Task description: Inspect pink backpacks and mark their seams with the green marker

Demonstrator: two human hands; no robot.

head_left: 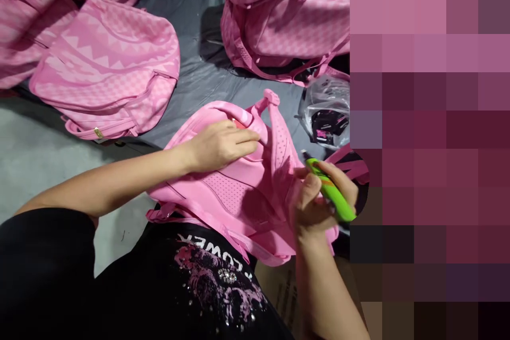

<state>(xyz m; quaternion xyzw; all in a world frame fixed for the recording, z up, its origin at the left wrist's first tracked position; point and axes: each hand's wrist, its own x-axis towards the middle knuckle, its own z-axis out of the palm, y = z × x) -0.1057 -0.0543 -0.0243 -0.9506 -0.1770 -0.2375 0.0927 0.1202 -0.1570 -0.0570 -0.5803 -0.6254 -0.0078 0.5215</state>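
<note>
A pink backpack lies back-side up against my lap, its padded panel and straps facing me. My left hand rests on its upper part with the fingers pressed flat near the top handle. My right hand is closed around a bright green tool with a dark tip, held at the backpack's right edge beside a shoulder strap.
Several more pink checkered backpacks lie around: one at the left, others at the top right and top left. A clear plastic bag with dark items sits right of the backpack. The grey surface shows at left. The right side is pixelated.
</note>
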